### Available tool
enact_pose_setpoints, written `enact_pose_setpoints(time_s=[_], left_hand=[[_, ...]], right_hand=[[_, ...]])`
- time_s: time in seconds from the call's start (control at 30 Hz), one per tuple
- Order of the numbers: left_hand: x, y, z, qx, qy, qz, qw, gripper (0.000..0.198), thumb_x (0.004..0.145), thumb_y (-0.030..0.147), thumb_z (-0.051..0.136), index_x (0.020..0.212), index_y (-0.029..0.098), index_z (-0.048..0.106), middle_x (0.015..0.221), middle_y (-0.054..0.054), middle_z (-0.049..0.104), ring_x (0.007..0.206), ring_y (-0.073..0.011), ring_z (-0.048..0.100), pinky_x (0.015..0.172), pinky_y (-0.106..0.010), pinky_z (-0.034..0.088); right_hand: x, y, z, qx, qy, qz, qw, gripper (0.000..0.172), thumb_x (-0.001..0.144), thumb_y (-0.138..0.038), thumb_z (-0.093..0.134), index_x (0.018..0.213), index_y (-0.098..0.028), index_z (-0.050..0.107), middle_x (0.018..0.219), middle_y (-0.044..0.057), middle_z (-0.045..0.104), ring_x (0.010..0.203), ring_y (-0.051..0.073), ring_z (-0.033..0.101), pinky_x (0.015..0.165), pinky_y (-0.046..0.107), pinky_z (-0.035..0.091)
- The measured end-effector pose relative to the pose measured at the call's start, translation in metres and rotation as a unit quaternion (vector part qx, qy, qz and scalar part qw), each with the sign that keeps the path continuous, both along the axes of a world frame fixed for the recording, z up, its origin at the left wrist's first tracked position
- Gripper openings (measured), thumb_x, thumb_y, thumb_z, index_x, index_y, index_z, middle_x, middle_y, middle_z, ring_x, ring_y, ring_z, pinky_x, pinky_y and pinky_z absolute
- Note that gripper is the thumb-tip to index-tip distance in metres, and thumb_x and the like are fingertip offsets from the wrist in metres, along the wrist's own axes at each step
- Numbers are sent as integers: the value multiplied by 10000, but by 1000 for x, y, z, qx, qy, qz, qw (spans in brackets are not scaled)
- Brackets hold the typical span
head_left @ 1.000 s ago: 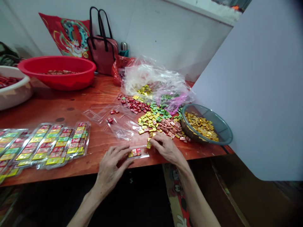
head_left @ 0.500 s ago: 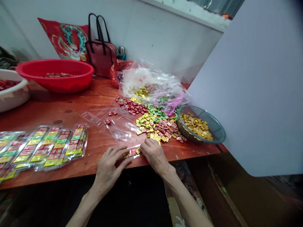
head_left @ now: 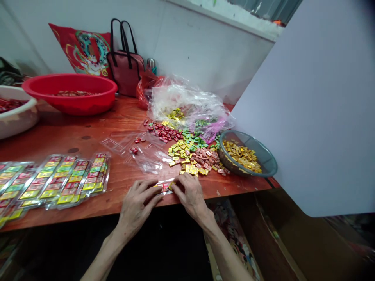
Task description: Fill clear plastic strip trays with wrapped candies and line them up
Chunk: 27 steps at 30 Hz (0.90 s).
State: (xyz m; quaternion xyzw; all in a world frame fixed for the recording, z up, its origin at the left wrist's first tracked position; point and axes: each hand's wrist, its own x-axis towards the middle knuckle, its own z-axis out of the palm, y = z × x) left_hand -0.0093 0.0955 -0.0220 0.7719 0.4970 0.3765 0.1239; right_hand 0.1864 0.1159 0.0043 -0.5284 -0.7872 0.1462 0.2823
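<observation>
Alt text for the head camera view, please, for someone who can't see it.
A person's left hand and right hand hold a narrow clear plastic tray of small foil-wrapped cubes at the edge of a reddish wooden table, beside a multicoloured heap of cubes and filled clear trays.

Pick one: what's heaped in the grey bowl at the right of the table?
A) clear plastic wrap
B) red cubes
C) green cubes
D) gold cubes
D. The bowl holds a heap of gold cubes.
</observation>
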Motion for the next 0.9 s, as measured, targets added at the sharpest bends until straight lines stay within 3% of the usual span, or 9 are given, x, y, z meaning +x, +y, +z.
enact_pose_setpoints(time_s=[0.17,0.33,0.43,0.5,0.63,0.77,0.9], left_hand=[[-1,0,-3,10,8,-7,1000,218,885,366,596,1058,286,700,1140,-51,657,1010,-243,554,842,-403,497],[-1,0,-3,16,6,-4,1000,210,881,378,597,1028,272,704,1119,-48,668,1008,-246,557,843,-400,493],[0,0,-2,12,3,-4,1000,205,884,379,592,1010,264,705,1108,-49,673,998,-247,559,832,-399,494],[0,0,0,7,-2,-4,1000,198,886,375,590,998,259,704,1106,-50,674,1002,-248,558,834,-400,493],[0,-1,2,-5,-5,-1,1000,193,887,368,588,994,252,699,1112,-51,672,1006,-251,555,846,-413,485],[0,-2,2,-15,-3,1,1000,191,896,360,580,1007,249,689,1120,-54,668,1005,-251,551,840,-426,481],[0,-2,1,-15,-5,1,1000,190,893,358,585,1015,249,684,1125,-53,666,1006,-250,549,840,-430,478]], right_hand=[[-3,5,3,-31,66,37,997,52,884,-176,581,841,-203,593,814,2,599,777,150,535,718,270,370],[7,14,7,7,-26,55,998,35,857,-209,628,822,-203,632,868,20,572,829,159,515,730,266,365],[22,41,13,20,-31,74,997,82,882,-233,592,820,-200,633,851,18,567,804,149,519,710,250,365],[36,71,18,54,-29,8,998,133,914,-225,527,836,-188,627,847,28,569,792,154,520,724,256,363],[63,140,17,102,-120,-157,975,138,883,-218,534,967,-161,628,968,91,581,841,201,509,748,293,350],[78,181,5,68,-163,-178,968,199,835,-135,520,1001,-130,630,1005,127,602,894,220,503,776,304,353],[89,190,-2,59,-156,-171,971,230,846,-112,432,882,-137,658,862,93,629,786,190,512,743,291,368]])
